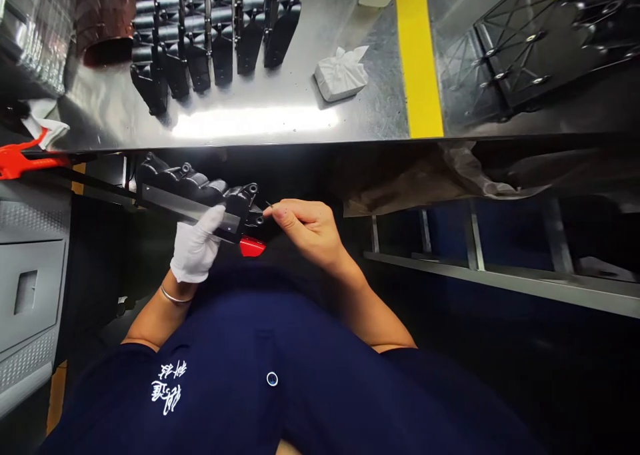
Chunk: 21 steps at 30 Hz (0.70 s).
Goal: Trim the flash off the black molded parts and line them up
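My left hand (198, 247), in a white glove, grips a long black moulded plastic part (193, 205) with rounded humps and small screw eyelets. The part tilts down to the right, just below the bench edge. A glossy red piece (252, 246) shows at its lower right end; whether it is fixed there I cannot tell. My bare right hand (313, 232) is beside that same end, thumb and forefinger pinched together. A thin dark tip pokes out of the pinch, too small to name.
On the metal bench (280, 125) stands a row of several similar black parts (223, 28). A white wrapped packet (342, 75) lies right of them, then yellow tape (420, 55) and a black ribbed panel (520, 42). A red-handled tool (30, 158) juts out at left, above a grey cabinet (30, 275).
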Available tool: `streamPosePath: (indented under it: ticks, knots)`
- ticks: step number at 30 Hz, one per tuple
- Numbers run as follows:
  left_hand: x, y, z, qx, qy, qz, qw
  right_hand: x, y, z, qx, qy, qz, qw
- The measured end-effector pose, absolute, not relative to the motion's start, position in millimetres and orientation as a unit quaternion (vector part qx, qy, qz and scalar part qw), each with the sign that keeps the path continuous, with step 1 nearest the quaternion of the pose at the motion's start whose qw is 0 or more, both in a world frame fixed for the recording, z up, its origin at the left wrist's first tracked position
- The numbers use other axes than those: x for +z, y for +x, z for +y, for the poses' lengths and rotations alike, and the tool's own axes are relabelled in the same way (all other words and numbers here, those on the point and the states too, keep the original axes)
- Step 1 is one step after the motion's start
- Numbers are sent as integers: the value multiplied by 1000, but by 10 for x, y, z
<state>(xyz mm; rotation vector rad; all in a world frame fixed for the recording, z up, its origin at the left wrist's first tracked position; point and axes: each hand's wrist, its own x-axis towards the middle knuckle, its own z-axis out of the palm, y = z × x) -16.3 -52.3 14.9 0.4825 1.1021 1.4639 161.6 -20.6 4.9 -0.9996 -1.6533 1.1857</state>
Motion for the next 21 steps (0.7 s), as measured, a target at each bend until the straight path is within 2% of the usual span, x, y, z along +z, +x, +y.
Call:
streamPosePath:
  ticks: [5,11,17,21]
  knots:
    - [65,-205,-595,618,348,494,504,149,1627,-190,474,-343,-700,409]
    - [106,-196,-604,602,366,521,482,161,1624,-177,475,-324,-713,400]
    - [171,-189,-612,585,371,543,475,60,1638,-140,491,-378,-691,373]
    - [153,-181,-608,612,316,516,510,-110,1586,-96,376,-411,-717,419]
